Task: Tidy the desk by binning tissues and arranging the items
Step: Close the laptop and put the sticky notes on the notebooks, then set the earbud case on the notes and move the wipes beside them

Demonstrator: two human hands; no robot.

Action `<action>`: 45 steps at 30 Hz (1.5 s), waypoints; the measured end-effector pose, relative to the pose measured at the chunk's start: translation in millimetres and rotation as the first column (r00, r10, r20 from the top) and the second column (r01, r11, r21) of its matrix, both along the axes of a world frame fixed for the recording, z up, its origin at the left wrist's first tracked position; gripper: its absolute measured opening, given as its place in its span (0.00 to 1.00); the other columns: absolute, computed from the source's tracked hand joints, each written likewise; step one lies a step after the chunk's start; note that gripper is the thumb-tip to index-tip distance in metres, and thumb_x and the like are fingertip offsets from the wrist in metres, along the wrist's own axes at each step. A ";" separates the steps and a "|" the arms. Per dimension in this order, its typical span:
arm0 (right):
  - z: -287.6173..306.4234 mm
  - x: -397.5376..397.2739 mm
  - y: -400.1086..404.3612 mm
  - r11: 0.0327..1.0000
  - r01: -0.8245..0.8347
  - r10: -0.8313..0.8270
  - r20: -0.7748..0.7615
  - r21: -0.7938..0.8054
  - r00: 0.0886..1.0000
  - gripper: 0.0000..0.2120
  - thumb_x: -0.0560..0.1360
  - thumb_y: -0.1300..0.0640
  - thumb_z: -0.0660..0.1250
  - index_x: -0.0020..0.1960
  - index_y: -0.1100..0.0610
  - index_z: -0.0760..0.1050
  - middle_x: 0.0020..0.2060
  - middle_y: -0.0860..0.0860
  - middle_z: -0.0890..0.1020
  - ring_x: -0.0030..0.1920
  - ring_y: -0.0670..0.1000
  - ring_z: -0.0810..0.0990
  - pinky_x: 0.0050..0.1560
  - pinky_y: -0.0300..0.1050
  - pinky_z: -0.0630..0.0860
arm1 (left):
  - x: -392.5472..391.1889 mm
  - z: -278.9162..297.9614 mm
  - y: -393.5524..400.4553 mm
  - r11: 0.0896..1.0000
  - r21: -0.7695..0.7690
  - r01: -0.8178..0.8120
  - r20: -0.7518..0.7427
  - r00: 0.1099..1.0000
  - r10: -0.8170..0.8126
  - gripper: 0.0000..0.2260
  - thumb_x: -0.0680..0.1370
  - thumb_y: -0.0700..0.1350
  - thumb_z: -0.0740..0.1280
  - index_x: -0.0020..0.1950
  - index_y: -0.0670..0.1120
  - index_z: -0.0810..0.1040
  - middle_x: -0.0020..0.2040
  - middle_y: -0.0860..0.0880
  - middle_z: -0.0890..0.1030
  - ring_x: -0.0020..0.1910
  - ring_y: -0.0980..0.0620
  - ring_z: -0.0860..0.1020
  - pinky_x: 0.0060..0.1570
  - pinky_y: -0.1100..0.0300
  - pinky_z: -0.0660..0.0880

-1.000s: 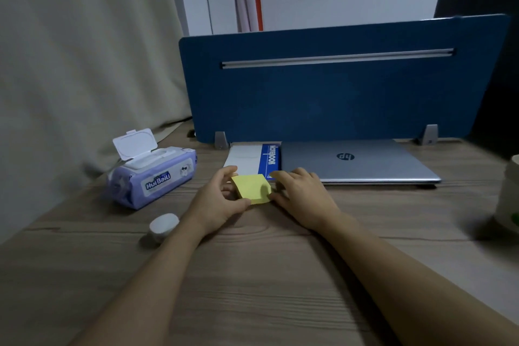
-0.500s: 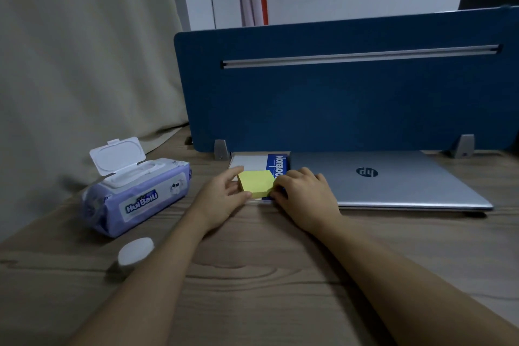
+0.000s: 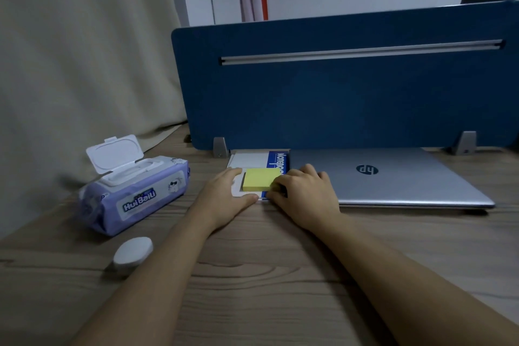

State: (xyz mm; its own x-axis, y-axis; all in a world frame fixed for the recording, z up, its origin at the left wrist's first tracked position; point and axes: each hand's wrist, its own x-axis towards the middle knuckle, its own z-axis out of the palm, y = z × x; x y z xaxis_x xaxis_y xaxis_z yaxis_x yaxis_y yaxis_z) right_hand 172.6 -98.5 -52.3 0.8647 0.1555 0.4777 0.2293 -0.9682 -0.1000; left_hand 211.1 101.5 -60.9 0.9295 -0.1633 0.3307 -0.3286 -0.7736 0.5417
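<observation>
A yellow sticky-note pad (image 3: 260,179) lies flat on a white and blue notebook (image 3: 252,159) at the back of the wooden desk. My left hand (image 3: 224,199) rests at the pad's left edge, fingers spread along the notebook's near left corner. My right hand (image 3: 304,196) touches the pad's near right corner with its fingertips. A closed silver laptop (image 3: 393,177) lies right of the notebook. A purple wet-wipe pack (image 3: 134,194) with its white lid flipped open sits at the left. No loose tissue is visible.
A small white round case (image 3: 133,252) lies on the desk (image 3: 266,275) near my left forearm. A blue divider panel (image 3: 337,87) stands behind the notebook and laptop. A beige curtain (image 3: 84,64) hangs along the left side.
The yellow pad went from being held tilted in front of the notebook to lying flat on top of it. Both hands moved forward with it and now rest at its edges.
</observation>
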 end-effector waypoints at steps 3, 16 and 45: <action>0.5 -0.1 -0.6 1.000 0.000 0.000 -0.008 0.009 1.000 0.18 0.78 0.38 0.56 0.53 0.46 0.79 0.52 0.46 0.81 0.56 0.52 0.70 0.53 0.52 0.67 | -1.7 1.0 3.2 1.000 -0.005 -0.020 0.018 1.000 0.020 0.37 0.69 0.58 0.76 0.74 0.51 0.66 0.74 0.47 0.69 0.69 0.49 0.71 0.60 0.55 0.70; 0.7 -4.3 -2.4 0.999 -0.032 0.033 -0.020 0.017 0.999 0.14 0.80 0.45 0.56 0.55 0.48 0.79 0.55 0.47 0.81 0.57 0.53 0.71 0.54 0.51 0.68 | -7.3 2.8 14.2 0.997 -0.066 -0.051 -0.009 0.999 0.051 0.36 0.69 0.53 0.77 0.74 0.52 0.67 0.72 0.47 0.72 0.66 0.49 0.73 0.60 0.51 0.73; 1.6 -92.2 4.1 0.980 -0.169 0.178 -0.076 0.108 0.981 0.20 0.80 0.46 0.60 0.70 0.51 0.70 0.65 0.51 0.76 0.63 0.53 0.71 0.63 0.50 0.70 | -140.2 22.8 48.2 0.996 0.088 0.018 0.176 0.984 -0.033 0.22 0.75 0.42 0.71 0.68 0.52 0.74 0.68 0.52 0.74 0.67 0.54 0.70 0.67 0.58 0.67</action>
State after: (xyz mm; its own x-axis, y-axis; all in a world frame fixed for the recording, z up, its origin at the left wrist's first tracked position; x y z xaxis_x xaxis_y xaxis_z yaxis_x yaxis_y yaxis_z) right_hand 80.4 -94.3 -50.6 0.8667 0.2613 0.4250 0.3794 -0.8983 -0.2214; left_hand 71.0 149.7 -38.1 0.8526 -0.2211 0.4734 -0.4338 -0.8045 0.4057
